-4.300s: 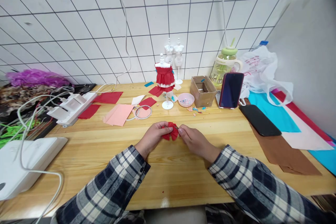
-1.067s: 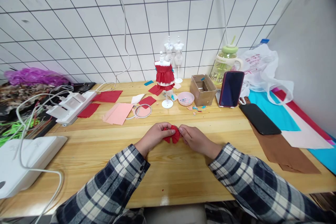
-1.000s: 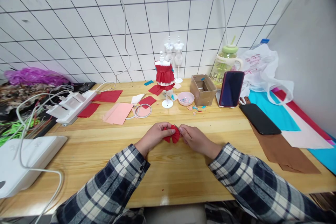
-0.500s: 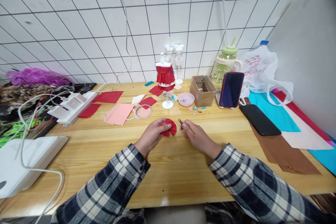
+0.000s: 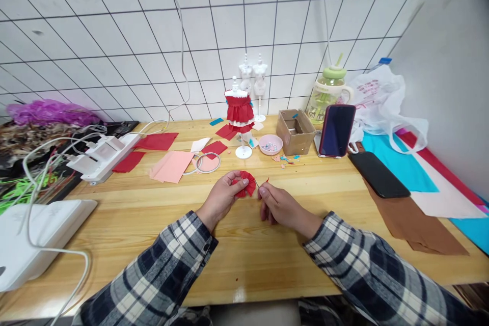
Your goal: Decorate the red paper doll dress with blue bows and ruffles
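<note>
My left hand (image 5: 223,194) is closed on a gathered piece of red ruffled fabric (image 5: 249,184), its pleats fanning out past the thumb. Just to the right, my right hand (image 5: 280,205) pinches a small pointed metal tool (image 5: 257,184), mostly hidden by the fingers; whether it is tweezers or snips I cannot tell. The tool's tip is at the ruffle's right edge; contact is unclear. A tiny red scrap (image 5: 267,180) shows just above the right fingertips. Behind the hands stands a mini dress form (image 5: 243,152) wearing a red ruffled dress (image 5: 240,108) with white trim.
A pink bowl of beads (image 5: 271,151), a cardboard box (image 5: 301,137) and a propped phone (image 5: 338,131) stand behind. Peach fabric (image 5: 170,167) and metal rings (image 5: 209,169) lie left. At right are a black phone (image 5: 379,174) and brown fabric (image 5: 416,232); a power strip (image 5: 110,163) is far left.
My right hand has turned and shifted slightly, bringing the tool's tip to the ruffle's edge. A tiny red scrap now shows above its fingertips. My left hand keeps its hold on the fabric.
</note>
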Demonstrator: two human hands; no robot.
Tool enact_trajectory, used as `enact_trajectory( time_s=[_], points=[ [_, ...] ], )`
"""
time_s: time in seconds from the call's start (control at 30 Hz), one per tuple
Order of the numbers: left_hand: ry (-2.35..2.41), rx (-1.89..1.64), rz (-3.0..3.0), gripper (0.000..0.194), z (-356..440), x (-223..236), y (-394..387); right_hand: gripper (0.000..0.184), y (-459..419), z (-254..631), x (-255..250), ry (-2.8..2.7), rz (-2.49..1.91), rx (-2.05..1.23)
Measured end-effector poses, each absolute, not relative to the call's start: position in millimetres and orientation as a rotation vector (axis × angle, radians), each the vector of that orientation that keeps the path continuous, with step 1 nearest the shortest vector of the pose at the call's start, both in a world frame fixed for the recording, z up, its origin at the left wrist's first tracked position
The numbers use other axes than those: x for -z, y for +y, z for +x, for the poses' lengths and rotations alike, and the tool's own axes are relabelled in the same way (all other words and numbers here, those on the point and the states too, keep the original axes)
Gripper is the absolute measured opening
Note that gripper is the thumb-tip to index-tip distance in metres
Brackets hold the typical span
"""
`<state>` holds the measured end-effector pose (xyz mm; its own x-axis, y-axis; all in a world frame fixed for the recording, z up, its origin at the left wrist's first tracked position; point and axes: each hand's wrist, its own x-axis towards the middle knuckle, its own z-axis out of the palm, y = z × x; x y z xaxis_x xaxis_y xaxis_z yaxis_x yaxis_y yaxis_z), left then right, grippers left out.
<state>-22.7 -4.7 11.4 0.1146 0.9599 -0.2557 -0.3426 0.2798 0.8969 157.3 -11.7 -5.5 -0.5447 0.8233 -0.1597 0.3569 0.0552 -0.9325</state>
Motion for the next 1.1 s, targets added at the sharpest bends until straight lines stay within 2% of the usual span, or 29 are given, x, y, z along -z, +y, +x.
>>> enact_trajectory(
  time_s=[0.57, 1.1],
  points=[
    [0.961, -1.052, 0.865, 0.026, -24.3, -10.2, -3.7, 0.040, -12.8, 154.9, 8.6, -1.952, -1.156, -1.423],
    [0.981, -1.028, 0.870, 0.029, -24.2, -10.3, -3.7, 0.033, -11.4, 154.3, 9.5, -1.927, -1.194, -1.390]
  ],
)
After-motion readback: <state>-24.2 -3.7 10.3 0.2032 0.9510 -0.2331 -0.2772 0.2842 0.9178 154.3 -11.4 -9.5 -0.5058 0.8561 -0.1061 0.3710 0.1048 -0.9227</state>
